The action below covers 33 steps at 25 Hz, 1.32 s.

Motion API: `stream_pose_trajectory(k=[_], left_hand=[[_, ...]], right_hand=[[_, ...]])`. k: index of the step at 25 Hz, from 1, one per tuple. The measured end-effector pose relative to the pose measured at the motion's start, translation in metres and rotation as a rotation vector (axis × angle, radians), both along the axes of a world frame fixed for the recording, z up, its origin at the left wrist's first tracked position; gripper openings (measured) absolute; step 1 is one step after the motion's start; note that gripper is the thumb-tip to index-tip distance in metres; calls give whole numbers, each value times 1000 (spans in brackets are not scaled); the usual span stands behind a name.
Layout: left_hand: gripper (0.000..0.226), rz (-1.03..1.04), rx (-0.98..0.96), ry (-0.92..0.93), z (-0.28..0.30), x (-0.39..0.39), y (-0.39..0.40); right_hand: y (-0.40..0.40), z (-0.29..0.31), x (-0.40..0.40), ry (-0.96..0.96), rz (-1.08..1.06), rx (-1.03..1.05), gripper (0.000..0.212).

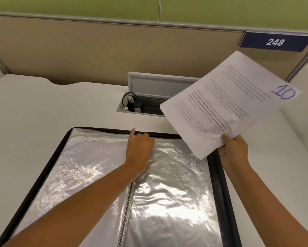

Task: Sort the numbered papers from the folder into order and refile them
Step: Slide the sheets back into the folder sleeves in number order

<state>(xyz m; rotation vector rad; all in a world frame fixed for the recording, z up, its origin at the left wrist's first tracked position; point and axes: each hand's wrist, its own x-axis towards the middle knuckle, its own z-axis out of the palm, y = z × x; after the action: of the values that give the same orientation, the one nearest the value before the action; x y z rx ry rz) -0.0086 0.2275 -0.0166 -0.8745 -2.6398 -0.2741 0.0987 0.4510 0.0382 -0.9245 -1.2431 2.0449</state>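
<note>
Paper (228, 104) numbered 10 is held aloft over the desk's (42, 107) far right side, pinched by the right hand (234, 148); the left hand (140, 147), index finger extended, is pressed at the open folder's (99, 166) top edge. Refiling appears under way; a sleeve must be opened next.

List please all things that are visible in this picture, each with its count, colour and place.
folder: 1, black rim with clear shiny sleeves, open flat on the desk, near the person
paper marked 10: 1, white with printed text and a blue handwritten number, held in the air above the folder's far right corner
desk: 1, white, under the folder
cable box: 1, grey, lid raised, set in the desk behind the folder, black and white plugs inside
partition: 1, beige, behind the desk
sign 248: 1, dark blue with white digits, on the partition, top right
left hand: 1, on the folder's far edge, forefinger straight
right hand: 1, grip on the paper's lower corner
</note>
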Motion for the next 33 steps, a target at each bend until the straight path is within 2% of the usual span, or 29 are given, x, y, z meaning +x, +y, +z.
stream_pose_trajectory(k=[3, 6, 8, 12, 15, 20, 25, 33], left_hand=[[13, -51, 85, 29, -5, -5, 1], [11, -95, 168, -15, -7, -10, 2], [4, -101, 174, -69, -7, -11, 2], [12, -107, 184, -187, -6, -10, 7], [13, -129, 117, -251, -3, -10, 11], [10, -190, 214, -325, 6, -12, 11], [9, -192, 276, -353, 16, -18, 6], [4, -219, 385, -495, 22, -14, 11]], right_hand=[[4, -1, -29, 64, 21, -114, 21], [8, -3, -52, 131, 53, -126, 29], [9, -4, -64, 141, 53, -126, 33], [4, -8, -78, 138, 86, -127, 39], [0, -8, -82, 126, 99, -132, 39], [2, -5, -96, 120, 145, -16, 35], [5, -11, -110, -4, 356, 327, 34], [17, -18, -101, 64, 489, 171, 40]])
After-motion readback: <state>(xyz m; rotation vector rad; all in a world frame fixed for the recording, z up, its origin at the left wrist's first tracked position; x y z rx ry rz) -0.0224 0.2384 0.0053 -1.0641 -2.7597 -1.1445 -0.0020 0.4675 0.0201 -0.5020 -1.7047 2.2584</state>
